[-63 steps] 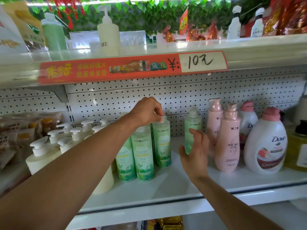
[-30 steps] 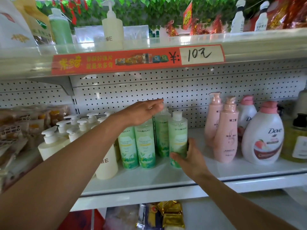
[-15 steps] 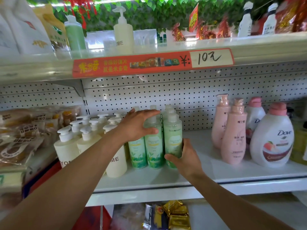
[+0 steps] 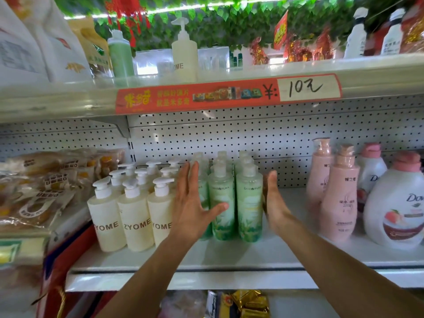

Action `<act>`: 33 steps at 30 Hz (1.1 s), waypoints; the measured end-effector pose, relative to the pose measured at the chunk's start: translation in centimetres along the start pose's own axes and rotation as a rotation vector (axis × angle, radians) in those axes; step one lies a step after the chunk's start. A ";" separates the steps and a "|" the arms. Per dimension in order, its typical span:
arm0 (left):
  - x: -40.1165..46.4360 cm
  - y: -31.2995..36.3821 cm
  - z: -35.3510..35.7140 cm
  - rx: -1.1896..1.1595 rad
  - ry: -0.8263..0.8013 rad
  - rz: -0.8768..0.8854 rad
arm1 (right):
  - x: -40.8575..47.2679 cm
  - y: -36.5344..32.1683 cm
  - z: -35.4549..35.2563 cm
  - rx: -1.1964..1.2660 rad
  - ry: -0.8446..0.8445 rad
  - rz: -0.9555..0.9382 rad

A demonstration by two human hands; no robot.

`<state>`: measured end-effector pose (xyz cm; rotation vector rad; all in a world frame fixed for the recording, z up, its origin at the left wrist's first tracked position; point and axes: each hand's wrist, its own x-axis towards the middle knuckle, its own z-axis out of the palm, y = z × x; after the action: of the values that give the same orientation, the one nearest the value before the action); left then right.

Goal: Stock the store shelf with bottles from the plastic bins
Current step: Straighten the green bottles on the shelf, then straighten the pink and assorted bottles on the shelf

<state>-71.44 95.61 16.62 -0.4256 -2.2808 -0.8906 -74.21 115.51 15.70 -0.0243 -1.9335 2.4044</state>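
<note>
Lower shelf below: gold foil packets at the bottom edge, partly cut off.
Shelf: white metal, bare front strip nearest the camera, perforated back panel behind.
Left hand: flat and open, fingers straight and pointing at the back panel, palm against the left flank of the green block, thumb lying across a front bottle; nothing gripped.
Right hand: flat and open, edge-on, fingers straight, at the right flank of the same block; contact looks likely but cannot be confirmed; nothing gripped.
Green Shirorula bottles: on the shelf between both palms, 3 columns running front to back, exact count hidden; just beside the cream ZYOME pump bottles on the left, well apart from the pink bottles and the Dove bottle on the right.
Axis and facing: long axis vertical, caps up, printed labels toward the aisle.
Step in hand, as judged: squaring the block.
Doing it well: press low on the bodies, not at the caps, both palms evenly, so tall narrow bottles slide and do not tip; keep labels forward and front row level with the ZYOME row.
Bins: not in view.
</note>
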 end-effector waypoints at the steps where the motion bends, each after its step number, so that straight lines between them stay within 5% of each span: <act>1: 0.1 0.0 0.0 0.018 0.000 -0.007 | 0.5 -0.4 0.1 0.007 -0.005 0.026; 17: -0.4 -0.5 0.3 0.071 -0.004 0.033 | 3.3 -0.3 0.4 0.088 -0.076 0.025; 22: -2.7 -0.4 1.6 0.037 0.086 -0.024 | -0.5 2.7 0.6 -0.019 0.064 -0.240; 26: -4.8 -0.6 3.3 -0.031 0.113 -0.102 | -3.3 5.2 0.4 -0.156 -0.102 -0.488; 33: -6.5 -1.0 5.2 -0.146 0.159 -0.218 | -3.5 5.9 0.5 -0.435 0.021 -0.484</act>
<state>-69.45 98.03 8.84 -0.1625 -2.1518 -1.1624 -70.91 113.60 9.92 0.3536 -2.1104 1.6555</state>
